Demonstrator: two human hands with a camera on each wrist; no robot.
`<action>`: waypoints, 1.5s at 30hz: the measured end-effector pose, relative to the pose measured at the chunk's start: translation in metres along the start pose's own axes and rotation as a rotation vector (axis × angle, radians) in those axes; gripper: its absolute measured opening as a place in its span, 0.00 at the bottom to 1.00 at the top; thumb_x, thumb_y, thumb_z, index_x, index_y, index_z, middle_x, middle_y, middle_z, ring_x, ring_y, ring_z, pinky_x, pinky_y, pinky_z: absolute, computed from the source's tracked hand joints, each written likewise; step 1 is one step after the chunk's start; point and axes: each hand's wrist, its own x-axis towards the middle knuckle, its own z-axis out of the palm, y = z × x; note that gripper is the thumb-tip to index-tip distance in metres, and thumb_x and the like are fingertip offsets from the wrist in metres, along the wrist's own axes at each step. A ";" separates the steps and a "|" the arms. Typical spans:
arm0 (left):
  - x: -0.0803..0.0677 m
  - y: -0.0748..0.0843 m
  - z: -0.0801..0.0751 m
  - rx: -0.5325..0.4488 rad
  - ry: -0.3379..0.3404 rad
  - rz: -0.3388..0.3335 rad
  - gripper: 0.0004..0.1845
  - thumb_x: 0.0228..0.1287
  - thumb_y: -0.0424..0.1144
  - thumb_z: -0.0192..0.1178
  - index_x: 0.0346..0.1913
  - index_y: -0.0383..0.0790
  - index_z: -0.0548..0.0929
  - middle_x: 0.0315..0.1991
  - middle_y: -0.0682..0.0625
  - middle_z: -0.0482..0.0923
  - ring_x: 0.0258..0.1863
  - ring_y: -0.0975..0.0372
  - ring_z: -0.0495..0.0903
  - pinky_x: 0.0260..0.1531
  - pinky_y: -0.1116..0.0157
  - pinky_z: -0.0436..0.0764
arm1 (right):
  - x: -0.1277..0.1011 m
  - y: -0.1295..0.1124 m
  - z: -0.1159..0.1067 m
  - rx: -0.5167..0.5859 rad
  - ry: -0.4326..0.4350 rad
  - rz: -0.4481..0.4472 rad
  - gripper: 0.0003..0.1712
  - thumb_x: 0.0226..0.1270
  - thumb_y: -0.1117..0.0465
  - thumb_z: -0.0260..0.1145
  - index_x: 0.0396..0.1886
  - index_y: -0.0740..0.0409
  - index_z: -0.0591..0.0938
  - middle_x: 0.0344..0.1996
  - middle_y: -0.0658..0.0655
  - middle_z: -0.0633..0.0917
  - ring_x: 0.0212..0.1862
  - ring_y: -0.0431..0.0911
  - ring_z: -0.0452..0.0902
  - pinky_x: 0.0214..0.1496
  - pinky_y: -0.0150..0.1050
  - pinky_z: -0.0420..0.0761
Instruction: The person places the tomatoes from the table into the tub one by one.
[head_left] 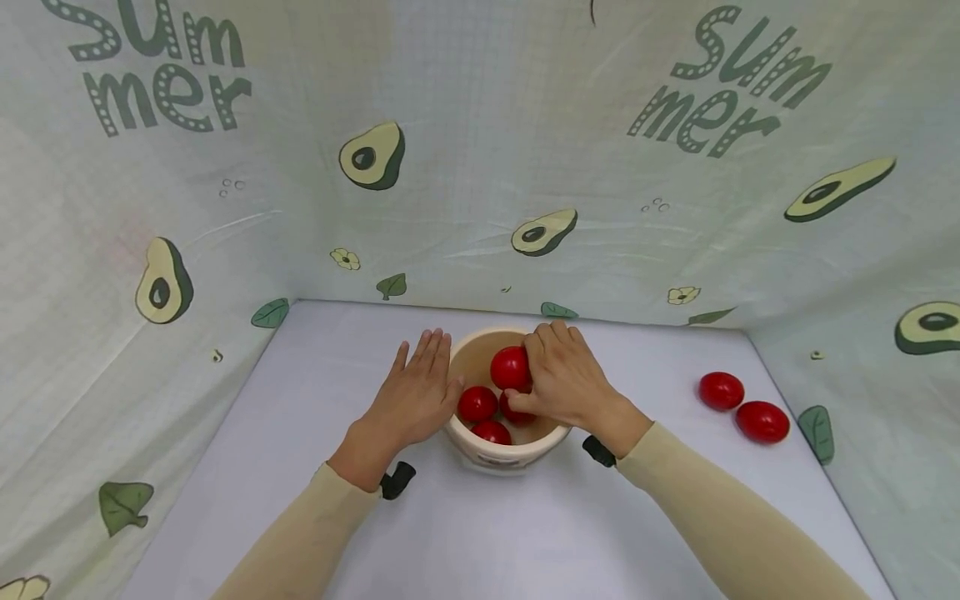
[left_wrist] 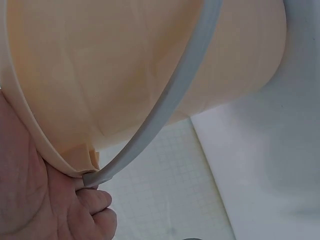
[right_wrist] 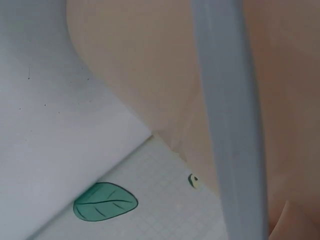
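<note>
While the left hand (head_left: 415,392) rests flat with straight fingers on the cream bucket (head_left: 480,450) at its 9 o'clock side, the right hand (head_left: 564,379) grips one red tomato (head_left: 510,367) above three others inside; two more tomatoes (head_left: 741,407) lie at 3 o'clock.

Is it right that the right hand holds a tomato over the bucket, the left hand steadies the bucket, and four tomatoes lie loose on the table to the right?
Not quite. The head view shows only two loose tomatoes, not four. The rest holds: right hand holds a tomato over the bucket; left hand steadies it.
</note>
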 end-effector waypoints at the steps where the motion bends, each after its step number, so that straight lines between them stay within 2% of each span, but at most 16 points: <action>1: 0.000 0.000 0.000 0.002 -0.001 0.000 0.41 0.83 0.56 0.39 0.85 0.31 0.49 0.86 0.38 0.47 0.86 0.46 0.43 0.83 0.42 0.43 | 0.000 0.000 0.000 -0.001 -0.001 0.001 0.34 0.55 0.37 0.69 0.42 0.64 0.81 0.34 0.58 0.79 0.41 0.53 0.70 0.42 0.44 0.72; 13: 0.001 0.000 -0.001 0.029 0.009 0.008 0.40 0.83 0.56 0.39 0.84 0.31 0.49 0.86 0.37 0.47 0.86 0.46 0.44 0.83 0.41 0.43 | 0.000 0.000 -0.002 -0.004 -0.017 0.004 0.33 0.55 0.37 0.67 0.42 0.64 0.81 0.35 0.58 0.80 0.41 0.53 0.70 0.42 0.44 0.72; 22: 0.003 0.000 -0.001 0.032 0.002 0.010 0.40 0.84 0.55 0.38 0.84 0.30 0.49 0.85 0.37 0.48 0.86 0.46 0.44 0.83 0.41 0.43 | 0.000 0.001 -0.002 0.022 0.021 -0.003 0.38 0.60 0.34 0.67 0.49 0.65 0.83 0.38 0.60 0.82 0.43 0.55 0.72 0.43 0.46 0.73; 30: 0.002 0.000 0.000 0.002 0.004 0.010 0.40 0.84 0.55 0.39 0.84 0.30 0.50 0.86 0.37 0.47 0.86 0.45 0.44 0.83 0.41 0.44 | -0.002 0.002 -0.001 0.041 0.031 0.012 0.33 0.63 0.39 0.70 0.48 0.65 0.83 0.38 0.60 0.82 0.43 0.54 0.71 0.41 0.45 0.71; 36: 0.000 -0.001 0.000 -0.009 0.013 0.006 0.40 0.84 0.55 0.39 0.84 0.30 0.50 0.85 0.37 0.48 0.86 0.45 0.45 0.83 0.40 0.44 | -0.003 0.002 -0.002 0.037 0.018 0.045 0.32 0.67 0.39 0.69 0.52 0.64 0.83 0.41 0.60 0.82 0.46 0.55 0.72 0.43 0.47 0.73; 41: 0.000 -0.001 0.000 -0.018 0.012 0.006 0.40 0.84 0.55 0.40 0.84 0.30 0.50 0.85 0.36 0.48 0.86 0.45 0.45 0.83 0.41 0.44 | -0.007 0.005 -0.005 0.005 0.062 0.042 0.33 0.69 0.38 0.68 0.54 0.63 0.81 0.46 0.60 0.82 0.51 0.57 0.74 0.46 0.49 0.74; 45: 0.001 0.001 0.000 -0.019 0.004 0.010 0.40 0.84 0.55 0.40 0.84 0.30 0.50 0.85 0.36 0.47 0.86 0.45 0.44 0.83 0.41 0.43 | -0.015 0.018 -0.010 0.000 0.149 -0.002 0.32 0.69 0.39 0.68 0.53 0.64 0.80 0.48 0.62 0.83 0.52 0.59 0.75 0.48 0.53 0.76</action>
